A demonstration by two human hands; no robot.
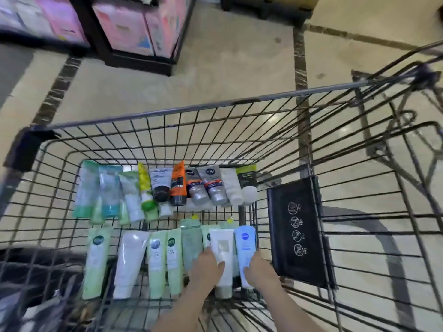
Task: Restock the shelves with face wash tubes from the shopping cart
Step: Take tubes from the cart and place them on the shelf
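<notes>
Both hands are reaching down into the black wire shopping cart (pixel 153 130) from the near edge. Left hand (pixel 207 267) is lying over the lower half of a white plastic face wash tube (pixel 221 248), its fingers curling round the tube's left side with the thumb tip pressing on the tube's front, so it is gripping that tube. Right hand (pixel 260 267) is resting against the right edge of a pale blue face wash tube (pixel 245 245), its fingers bending round it; how firmly it is pinching I cannot tell.

Both tubes are lying flat on the cart floor in the near row, right end, touching side by side. Their long axes are running away from the person, flat crimped ends pointing far, the white tube's grey cap (pixel 223 292) pointing near.

Left of them, pale green tubes (pixel 96 259) and another white one are lying parallel in the same row. A far row is holding teal, green, yellow, orange (pixel 177 185) and silver tubes, caps pointing near. A black plastic child-seat flap (pixel 299 231) with white pictograms is standing against the cart's right side.
</notes>
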